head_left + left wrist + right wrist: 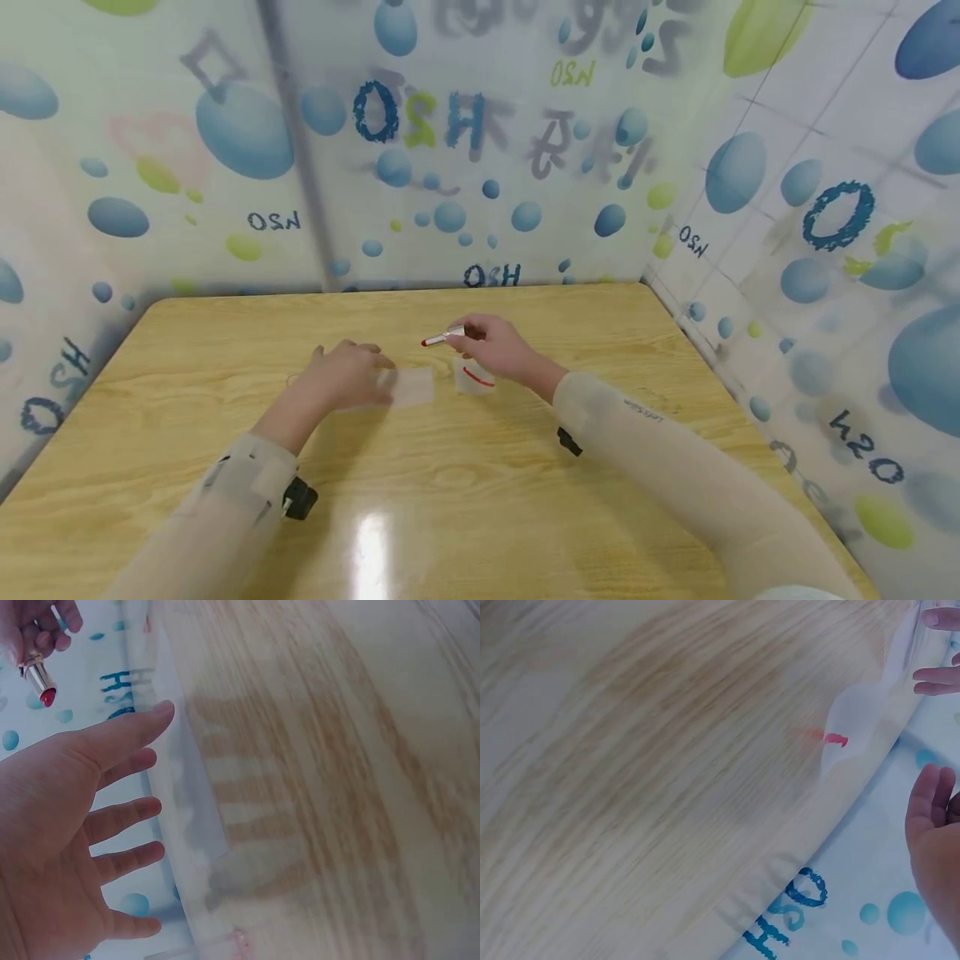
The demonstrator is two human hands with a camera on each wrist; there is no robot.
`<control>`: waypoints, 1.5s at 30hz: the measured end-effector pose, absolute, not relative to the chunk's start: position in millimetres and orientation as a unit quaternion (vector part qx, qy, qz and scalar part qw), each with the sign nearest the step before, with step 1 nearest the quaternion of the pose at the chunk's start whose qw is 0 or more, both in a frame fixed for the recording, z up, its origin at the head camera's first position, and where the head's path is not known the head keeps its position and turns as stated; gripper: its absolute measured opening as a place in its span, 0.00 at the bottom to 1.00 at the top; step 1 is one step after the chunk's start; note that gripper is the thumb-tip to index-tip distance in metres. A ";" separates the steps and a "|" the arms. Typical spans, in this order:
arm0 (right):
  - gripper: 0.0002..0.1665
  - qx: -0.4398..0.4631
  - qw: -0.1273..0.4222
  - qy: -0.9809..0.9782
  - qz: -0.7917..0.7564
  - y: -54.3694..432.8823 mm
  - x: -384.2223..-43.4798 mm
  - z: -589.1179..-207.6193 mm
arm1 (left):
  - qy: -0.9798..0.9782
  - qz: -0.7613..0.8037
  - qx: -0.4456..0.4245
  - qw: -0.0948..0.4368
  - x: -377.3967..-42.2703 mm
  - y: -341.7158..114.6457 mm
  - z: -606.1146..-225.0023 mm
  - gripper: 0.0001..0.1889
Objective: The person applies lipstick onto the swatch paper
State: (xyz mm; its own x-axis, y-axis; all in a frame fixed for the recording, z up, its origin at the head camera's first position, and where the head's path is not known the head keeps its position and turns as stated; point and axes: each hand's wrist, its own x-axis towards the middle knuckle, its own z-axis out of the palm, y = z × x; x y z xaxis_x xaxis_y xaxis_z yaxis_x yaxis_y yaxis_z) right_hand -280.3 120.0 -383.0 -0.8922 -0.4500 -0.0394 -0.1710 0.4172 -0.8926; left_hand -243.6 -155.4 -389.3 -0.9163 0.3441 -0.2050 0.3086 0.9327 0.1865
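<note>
My right hand [498, 343] pinches a lipstick [444, 336], its red tip pointing left above the table. Just below it lies a small white piece of paper [465, 386] with a curved red streak across it. My left hand [347, 375], fingers spread and straight, hovers over a longer white sheet [414, 386] and hides part of it. In the left wrist view the lipstick [40, 681] shows a red bullet in a shiny metallic tube. The right wrist view catches only part of my right hand [934, 825]; the lipstick is hidden there.
A clear object with a pinkish mark [225, 946] lies beyond the left hand's little finger. The wood-grain table [450, 483] meets walls [480, 208] printed with blue and green drops at its back and right.
</note>
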 end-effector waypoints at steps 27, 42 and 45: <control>0.18 -0.204 0.117 0.878 -0.418 92.5 -290.5 -393.9 | 0.971 0.029 0.223 0.077 -214.1 -153.8 -411.9 0.32; 0.18 -0.209 0.127 0.893 -0.379 97.6 -305.3 -395.3 | 0.975 0.059 0.207 0.051 -233.8 -141.9 -419.5 0.30; 0.19 -0.224 0.137 0.898 -0.353 98.4 -310.9 -395.9 | 0.977 0.065 0.195 0.060 -236.9 -141.4 -417.7 0.31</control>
State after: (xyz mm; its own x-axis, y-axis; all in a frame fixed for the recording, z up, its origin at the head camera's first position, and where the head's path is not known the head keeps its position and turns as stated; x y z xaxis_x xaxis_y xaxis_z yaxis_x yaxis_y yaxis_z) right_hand -310.9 98.4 -395.9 -0.8617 -0.4998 -0.0874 -0.3060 0.6494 -0.6962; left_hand -236.9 -141.4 -417.7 -0.9170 0.3883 -0.0913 0.3726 0.9156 0.1512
